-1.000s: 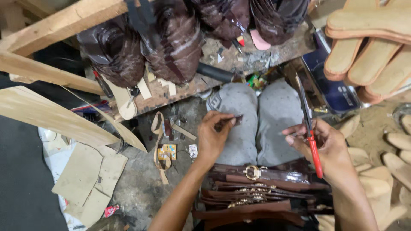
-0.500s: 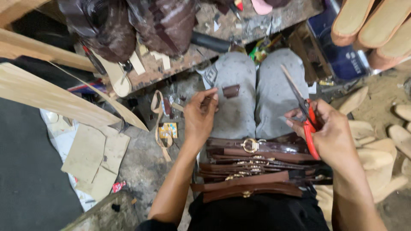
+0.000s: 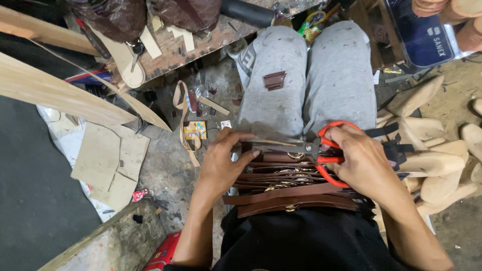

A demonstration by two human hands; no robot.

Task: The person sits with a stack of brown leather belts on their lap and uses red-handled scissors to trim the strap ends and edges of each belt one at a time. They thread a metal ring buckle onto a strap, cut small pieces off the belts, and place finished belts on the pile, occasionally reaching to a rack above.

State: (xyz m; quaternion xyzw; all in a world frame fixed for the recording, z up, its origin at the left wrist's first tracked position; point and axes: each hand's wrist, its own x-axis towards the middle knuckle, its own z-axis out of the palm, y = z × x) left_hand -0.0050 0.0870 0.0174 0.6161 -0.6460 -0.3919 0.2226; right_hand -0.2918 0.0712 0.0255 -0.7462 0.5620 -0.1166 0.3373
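Head view, looking down at your lap: your right hand has its fingers through the orange loops of the scissors, closed around the handles, and the blades point left across the stack of brown leather straps lying over your thighs. The blades look nearly shut, though I can't tell whether a strap end sits between them. Your left hand is at the blade tips, thumb and fingers pinched together on the left end of the top straps, holding them steady just where the cutting edge reaches.

So you appear to be in the trimming step, with the cut at the strap end either being made or lined up. By my judgement the next move calls for a firm pinch close beside the blades, your fingertips kept off the edge, and the strap held flat so the cut runs square (the metal buckles in the stack could catch the blades if you drift right).

A small dark brown offcut lies on your left knee, well apart from both hands.

As for containers, there is little to report: a clear plastic box sits at upper right beyond your knee, with a dark blue package inside it. The wooden shoe lasts lie loose on the floor to your right, in no bin, and cardboard pieces lie flat on the floor to your left.
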